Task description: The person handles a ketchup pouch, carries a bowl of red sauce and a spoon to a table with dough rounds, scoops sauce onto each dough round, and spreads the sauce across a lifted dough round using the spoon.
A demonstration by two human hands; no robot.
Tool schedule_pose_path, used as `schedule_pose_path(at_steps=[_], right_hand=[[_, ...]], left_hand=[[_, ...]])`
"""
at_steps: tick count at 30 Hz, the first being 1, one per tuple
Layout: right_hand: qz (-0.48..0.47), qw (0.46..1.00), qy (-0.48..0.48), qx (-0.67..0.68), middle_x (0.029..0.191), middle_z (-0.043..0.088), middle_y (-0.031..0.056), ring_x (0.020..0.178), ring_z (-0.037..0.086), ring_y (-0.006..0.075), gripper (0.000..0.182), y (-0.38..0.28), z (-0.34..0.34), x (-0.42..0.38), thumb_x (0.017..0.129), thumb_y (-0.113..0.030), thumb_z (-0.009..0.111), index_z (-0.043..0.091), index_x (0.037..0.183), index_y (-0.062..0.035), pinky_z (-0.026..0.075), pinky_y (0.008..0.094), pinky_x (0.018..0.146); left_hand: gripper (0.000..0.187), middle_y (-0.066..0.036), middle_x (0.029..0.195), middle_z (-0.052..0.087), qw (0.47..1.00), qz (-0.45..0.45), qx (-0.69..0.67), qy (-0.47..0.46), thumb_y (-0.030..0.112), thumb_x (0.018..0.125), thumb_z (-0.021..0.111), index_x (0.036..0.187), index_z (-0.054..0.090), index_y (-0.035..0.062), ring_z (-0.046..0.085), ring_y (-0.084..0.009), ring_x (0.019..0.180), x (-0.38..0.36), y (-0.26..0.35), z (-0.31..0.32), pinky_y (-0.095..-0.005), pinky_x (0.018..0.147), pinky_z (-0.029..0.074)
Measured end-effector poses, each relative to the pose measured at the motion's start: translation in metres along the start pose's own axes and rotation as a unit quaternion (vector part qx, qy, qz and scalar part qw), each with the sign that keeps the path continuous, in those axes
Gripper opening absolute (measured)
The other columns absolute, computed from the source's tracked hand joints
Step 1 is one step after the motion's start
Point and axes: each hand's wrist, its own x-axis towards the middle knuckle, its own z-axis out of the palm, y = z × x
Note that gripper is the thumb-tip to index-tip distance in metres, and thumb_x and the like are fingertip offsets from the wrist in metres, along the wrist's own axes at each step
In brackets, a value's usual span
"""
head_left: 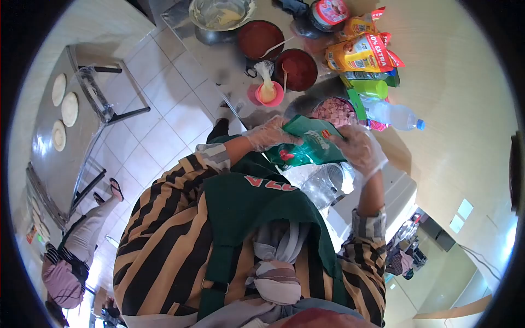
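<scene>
A green plastic packet (310, 143) is held up in front of the apron, between both hands. My left hand (269, 134), in a clear plastic glove, grips its left edge with the fingers closed. On the packet's other side, my right hand (358, 147), in a loose clear glove, has its fingers wrapped round the edge. Just beyond the packet stands a bowl of diced pink meat (333, 111). Below the packet is crumpled clear plastic (322, 183). What the packet contains is hidden.
Two pans of red sauce (260, 39) (298, 70), a pink cup (269, 94) and a bowl of pale cream (221, 12) stand on the counter. Yellow packets (363, 53) and a water bottle (396, 115) are at the right. Dough rounds (69, 109) lie on the left table, near another person (68, 273).
</scene>
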Motion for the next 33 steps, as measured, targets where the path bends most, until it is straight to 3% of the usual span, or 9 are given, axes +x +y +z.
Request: schedule_pose_path(at_steps=[3,5,7,9,13,21,27,28,33], right_hand=[[0.065,0.981,0.078,0.167,0.076,0.062,0.0095,0.070,0.056,0.0217,0.020,-0.026,-0.037,-0.034,0.084,-0.019,0.067,0.067,0.091,-0.0002,0.044,0.0335,0.065],[0.003,0.976,0.202,0.081,0.073,0.058,0.0081,0.064,0.052,0.0176,0.013,-0.037,-0.062,-0.051,0.081,-0.010,0.070,0.066,0.088,0.0009,0.043,0.0292,0.062],[0.016,0.966,0.227,0.124,0.072,0.057,0.0088,0.064,0.051,0.0183,0.017,-0.041,-0.085,-0.058,0.080,-0.013,0.072,0.064,0.084,0.0018,0.041,0.0309,0.060],[0.020,0.953,0.256,0.160,0.071,0.055,0.0095,0.063,0.049,0.0189,0.022,-0.049,-0.103,-0.056,0.079,-0.016,0.074,0.061,0.079,0.0027,0.040,0.0327,0.059],[0.006,0.912,0.318,0.259,0.066,0.048,0.0067,0.059,0.043,0.0174,0.020,-0.043,-0.111,-0.037,0.079,-0.011,0.072,0.058,0.077,0.0032,0.037,0.0321,0.056],[0.007,0.914,0.331,0.233,0.063,0.046,0.0045,0.056,0.041,0.0123,0.024,-0.048,-0.112,-0.018,0.076,-0.005,0.075,0.052,0.073,0.0031,0.035,0.0294,0.051],[0.031,0.886,0.336,0.317,0.070,0.055,0.0030,0.060,0.047,0.0104,0.014,-0.048,-0.125,-0.014,0.078,-0.007,0.073,0.064,0.082,0.0031,0.038,0.0269,0.055],[0.061,0.883,0.312,0.344,0.076,0.058,0.0013,0.071,0.053,0.0108,0.022,-0.044,-0.131,-0.018,0.080,-0.012,0.073,0.070,0.099,-0.0021,0.042,0.0256,0.065],[0.082,0.868,0.326,0.365,0.068,0.053,0.0006,0.064,0.048,0.0097,0.014,-0.028,-0.140,-0.003,0.080,-0.012,0.072,0.066,0.085,0.0001,0.039,0.0267,0.059]], left_hand=[[0.067,-0.013,0.120,0.055,0.998,0.041,-0.036,-0.022,0.024,0.066,0.085,0.122,0.055,0.0022,0.053,-0.0204,0.111,-0.015,0.033,0.002,-0.0339,0.095,0.041],[0.077,-0.011,0.129,0.048,0.932,0.297,0.015,0.206,0.019,0.071,0.081,0.136,0.041,0.0080,0.050,-0.0208,0.116,-0.013,0.025,0.006,-0.0350,0.098,0.041],[0.082,-0.009,0.132,0.045,0.937,0.263,0.001,0.229,0.018,0.074,0.079,0.141,0.031,0.0114,0.048,-0.0196,0.118,-0.014,0.031,0.013,-0.0376,0.100,0.039],[0.072,-0.007,0.128,0.048,0.930,0.103,-0.337,0.102,0.019,0.075,0.078,0.135,0.039,0.0114,0.049,-0.0179,0.114,-0.010,0.038,0.012,-0.0396,0.100,0.037],[0.043,-0.006,0.115,0.059,0.891,0.129,-0.435,-0.006,0.018,0.084,0.068,0.124,0.052,0.0133,0.055,-0.0195,0.109,0.019,0.067,0.014,-0.0416,0.094,0.043],[0.025,0.000,0.091,0.064,0.941,0.016,-0.311,0.135,0.001,0.076,0.064,0.099,0.060,0.0081,0.061,-0.0153,0.082,0.045,0.097,-0.014,-0.0335,0.078,0.049],[0.024,-0.004,0.086,0.065,0.934,0.105,-0.340,0.038,0.002,0.074,0.059,0.096,0.063,0.0067,0.062,-0.0182,0.075,0.049,0.091,-0.014,-0.0345,0.075,0.050],[0.024,-0.004,0.086,0.065,0.934,0.103,-0.340,0.034,0.002,0.074,0.059,0.096,0.063,0.0067,0.062,-0.0182,0.075,0.049,0.091,-0.017,-0.0345,0.075,0.050],[0.033,-0.006,0.106,0.062,0.904,0.118,-0.411,-0.017,0.006,0.079,0.064,0.111,0.058,0.0046,0.059,-0.0183,0.096,0.038,0.110,-0.026,-0.0351,0.090,0.046]])
